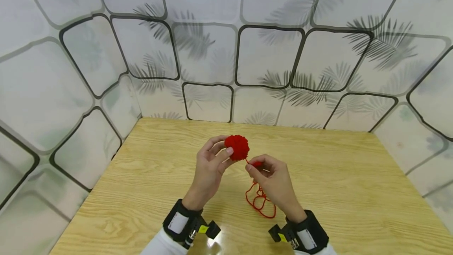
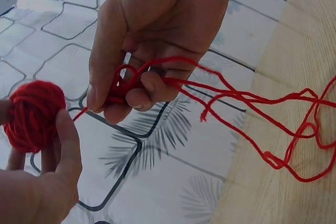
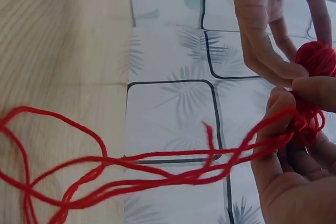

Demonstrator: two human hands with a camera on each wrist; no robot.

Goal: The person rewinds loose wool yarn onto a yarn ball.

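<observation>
In the head view my left hand [image 1: 209, 168] holds a red ball of yarn [image 1: 238, 147] between thumb and fingers, above the table. Beside it, a little lower to the right, my right hand [image 1: 274, 180] pinches the red yarn [image 2: 121, 85], with some loops bunched in its fingers. A short taut strand runs from the ball to the right thumb and fingertips. Below the right hand, loose strands [image 1: 262, 204] hang in tangled loops; a cut end [image 3: 208, 129] sticks out among them in the right wrist view.
A light wood table [image 1: 159, 184] lies under both hands. Pale walls [image 1: 205, 58] with dark outlined shapes and leaf prints enclose its back and sides. Black straps with small cameras [image 1: 212, 230] sit on both wrists.
</observation>
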